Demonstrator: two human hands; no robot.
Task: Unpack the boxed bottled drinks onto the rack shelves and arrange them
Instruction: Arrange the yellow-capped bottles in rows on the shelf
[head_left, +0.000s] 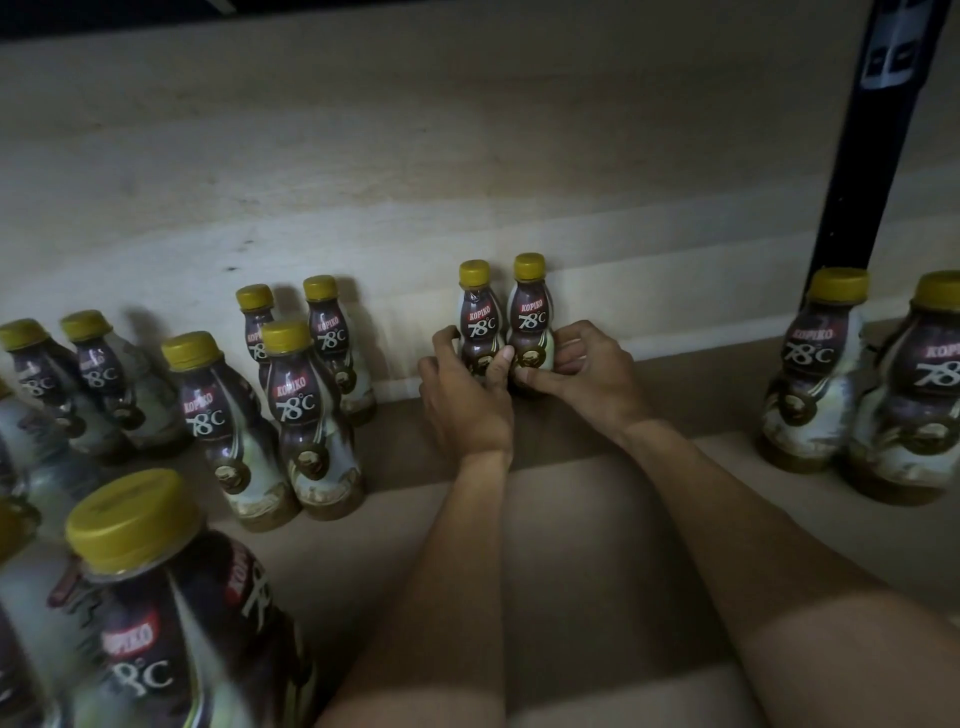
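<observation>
Two small coffee bottles with yellow caps stand side by side, upright, against the shelf's back wall. My left hand (465, 392) grips the lower body of the left bottle (479, 318), thumb across its front. My right hand (584, 374) grips the right bottle (530, 312) low down, thumb pointing left along its base. Both bottles rest on the brown shelf board (597, 519). Their lower parts are hidden by my fingers.
Several identical bottles (306, 415) stand loosely grouped on the left, one large and close at the bottom left (156, 597). Two more bottles (815, 374) stand at the right. A black rack upright (878, 140) rises at the back right. The pale wall (415, 171) closes the back.
</observation>
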